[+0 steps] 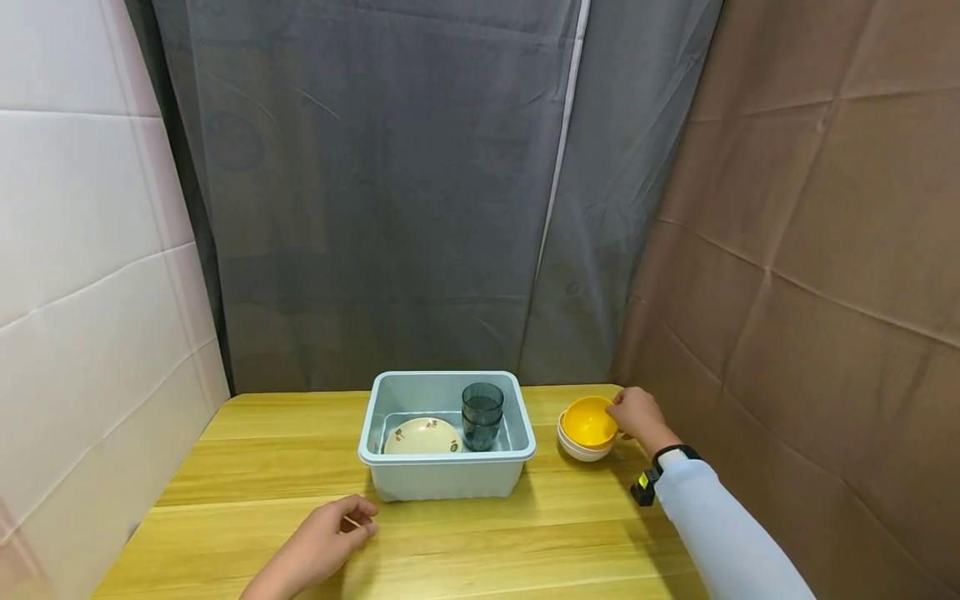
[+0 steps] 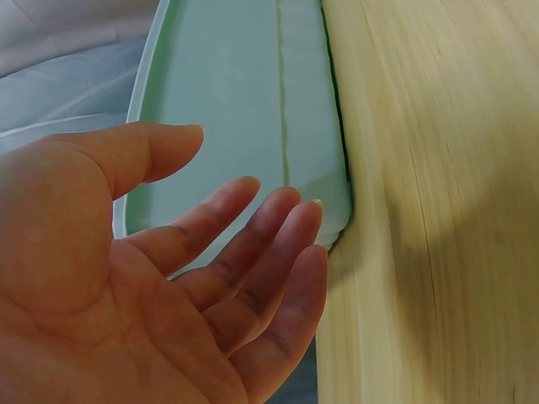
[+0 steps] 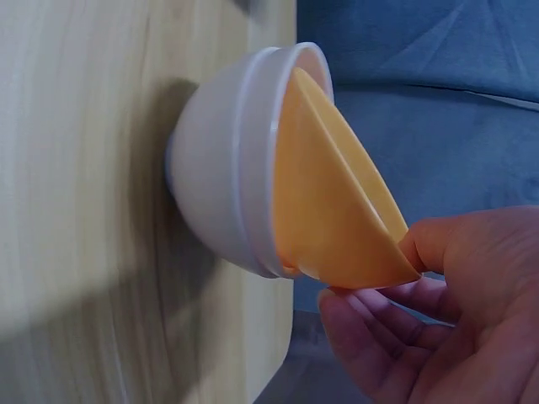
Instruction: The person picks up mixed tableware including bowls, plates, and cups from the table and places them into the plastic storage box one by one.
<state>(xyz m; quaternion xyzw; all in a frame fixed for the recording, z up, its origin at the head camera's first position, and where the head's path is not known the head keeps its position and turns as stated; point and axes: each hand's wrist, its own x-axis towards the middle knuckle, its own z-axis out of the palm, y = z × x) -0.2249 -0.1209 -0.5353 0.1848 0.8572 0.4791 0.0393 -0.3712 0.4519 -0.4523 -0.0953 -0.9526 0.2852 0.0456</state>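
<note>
A yellow bowl [image 1: 588, 423] sits tilted in the mouth of a white bowl [image 1: 581, 452] on the right of the table. My right hand [image 1: 637, 417] pinches the yellow bowl's raised rim between thumb and fingers, plain in the right wrist view, where the white bowl [image 3: 219, 156] stands upright on the wood. My left hand [image 1: 326, 537] is over the table by the near left corner of a light blue plastic tub [image 1: 446, 479]. In the left wrist view its palm faces up, fingers loosely bent, holding nothing; the tub's wall [image 2: 227, 101] is behind the fingers.
Inside the tub lie a cream plate [image 1: 423, 437] with small printed motifs and two dark see-through cups [image 1: 482, 417], one stacked in the other. A grey curtain [image 1: 375, 208] hangs behind the wooden table [image 1: 285, 450]; a brown cloth wall [image 1: 825, 292] is close on the right.
</note>
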